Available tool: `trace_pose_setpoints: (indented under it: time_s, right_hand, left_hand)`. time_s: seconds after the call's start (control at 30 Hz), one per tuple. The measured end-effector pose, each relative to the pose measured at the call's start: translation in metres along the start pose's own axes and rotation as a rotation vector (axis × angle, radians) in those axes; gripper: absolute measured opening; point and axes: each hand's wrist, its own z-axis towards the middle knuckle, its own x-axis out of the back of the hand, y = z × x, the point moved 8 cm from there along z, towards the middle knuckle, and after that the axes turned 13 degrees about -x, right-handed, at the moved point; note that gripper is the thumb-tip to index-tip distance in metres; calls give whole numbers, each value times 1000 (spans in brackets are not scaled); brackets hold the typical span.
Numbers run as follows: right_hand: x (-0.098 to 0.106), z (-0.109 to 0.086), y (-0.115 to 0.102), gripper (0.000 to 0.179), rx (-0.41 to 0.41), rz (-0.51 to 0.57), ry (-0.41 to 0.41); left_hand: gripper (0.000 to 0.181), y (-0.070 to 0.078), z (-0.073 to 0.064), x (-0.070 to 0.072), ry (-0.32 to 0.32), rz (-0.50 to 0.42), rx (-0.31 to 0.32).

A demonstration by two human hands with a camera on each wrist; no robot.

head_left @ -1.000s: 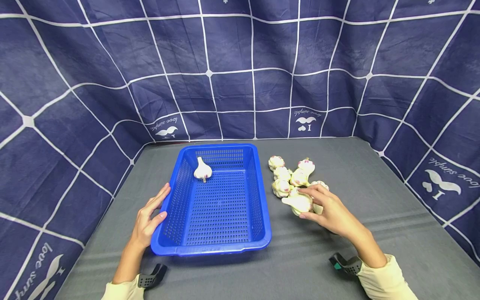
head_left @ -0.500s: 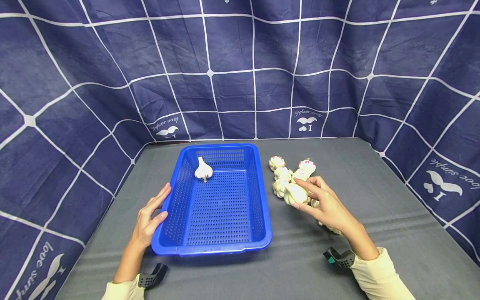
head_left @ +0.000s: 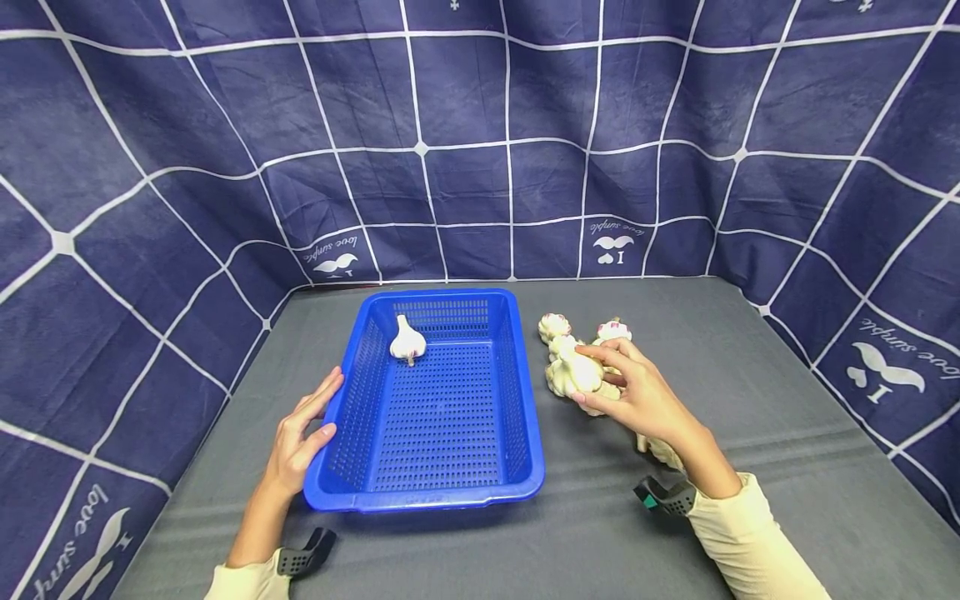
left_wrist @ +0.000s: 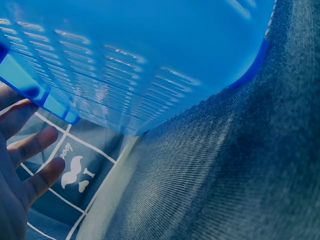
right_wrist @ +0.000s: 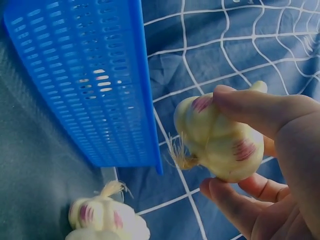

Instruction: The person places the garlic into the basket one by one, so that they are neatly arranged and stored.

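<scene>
My right hand (head_left: 648, 404) pinches a garlic bulb (head_left: 576, 375) between thumb and fingers, just above several other bulbs. In the right wrist view that same garlic bulb (right_wrist: 220, 137) shows purple streaks and a tuft of dry roots. A blue plastic basket (head_left: 423, 498) stands to the left, and a single garlic bulb (head_left: 408, 343) lies inside it at the far left. Against the basket's left rim rests my left hand (head_left: 294, 442), its fingers extended along the outside. From the left wrist, the hand (left_wrist: 22, 165) appears with loosely spread fingers beside the rim.
More garlic lies right of the basket, including a bulb (head_left: 554, 327) at the back and another bulb (head_left: 614, 330) beside it. One bulb (head_left: 663, 452) is partly hidden under my right wrist. A grey cloth (head_left: 787, 433) covers the table, with a blue checked curtain (head_left: 540, 183) around it.
My right hand has lifted its garlic bulb and carried it left and away from me, turning it so the stem points up. My left hand and the basket have stayed put.
</scene>
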Motion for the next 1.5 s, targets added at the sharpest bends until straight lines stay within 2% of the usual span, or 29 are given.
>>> trace_pose_setpoints:
  time_s: [0.13,0.3,0.4,0.77,1.07,1.27,1.5]
  right_hand:
    - [1,7,-14,55,6,30,2]
    - [3,14,-43,53,19,75,-24]
    - [1,19,-51,51,8,83,-42]
    - [-3,30,-52,47,-8,126,-47]
    - [-10,46,-61,48,-31,199,-91]
    - [-20,57,-70,47,-11,162,-94]
    - [-47,82,-54,49,9,215,-82]
  left_hand:
    - [53,-1,0,0,4,-1,-5]
    - [53,8,7,1,2,-5,-1]
    - [52,12,9,1,2,-1,-2]
    - [52,19,13,1,0,2,-2]
    - [51,16,10,1,-6,19,-7]
    - [52,15,10,0,-13,11,-6]
    - [52,15,10,1,-8,17,-4]
